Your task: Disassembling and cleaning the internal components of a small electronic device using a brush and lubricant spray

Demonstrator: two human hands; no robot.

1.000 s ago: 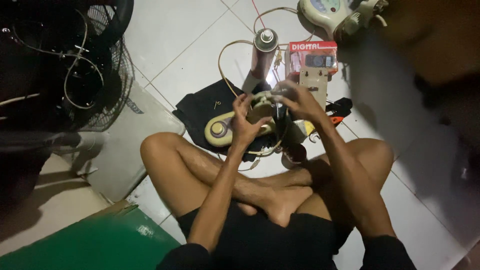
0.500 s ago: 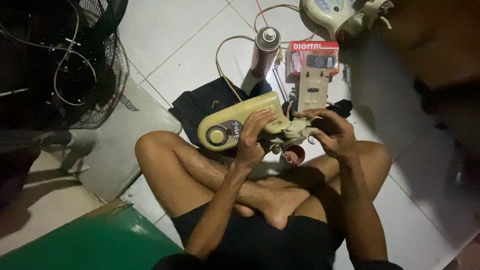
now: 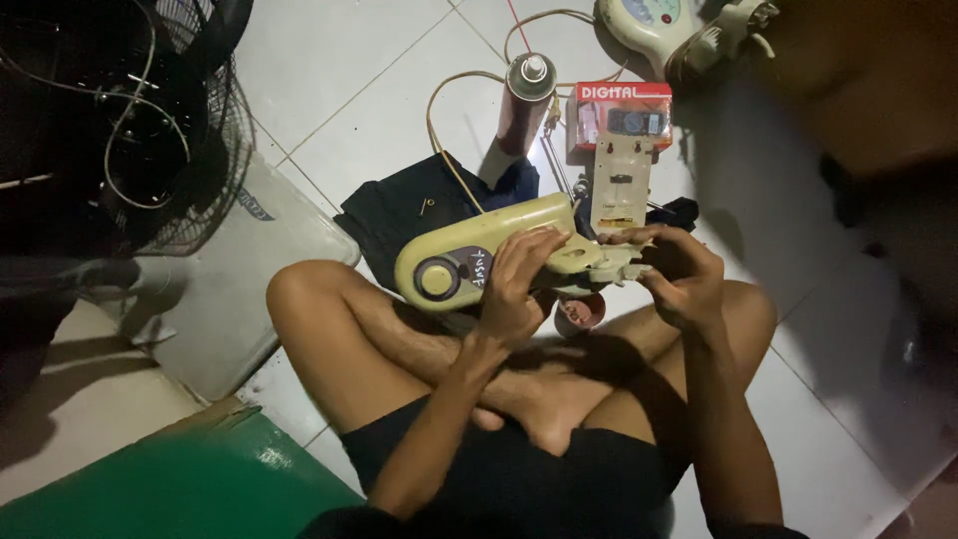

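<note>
Red cardboard box (image 3: 621, 118) far on the tiled floor, dark meter showing inside | cream plastic fan housing (image 3: 479, 262) with round dial, over my crossed legs | left hand (image 3: 516, 289) grasps its middle | right hand (image 3: 679, 274) pinches its right end

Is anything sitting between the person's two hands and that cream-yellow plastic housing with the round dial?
Nothing visible does: the left hand and right hand both grip the cream-yellow plastic housing directly.

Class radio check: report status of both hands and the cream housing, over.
Left hand gripping cream housing mid-body. Right hand pinching its far end. Housing held above crossed legs; spray can and dark cloth lie beyond, apart.
</note>
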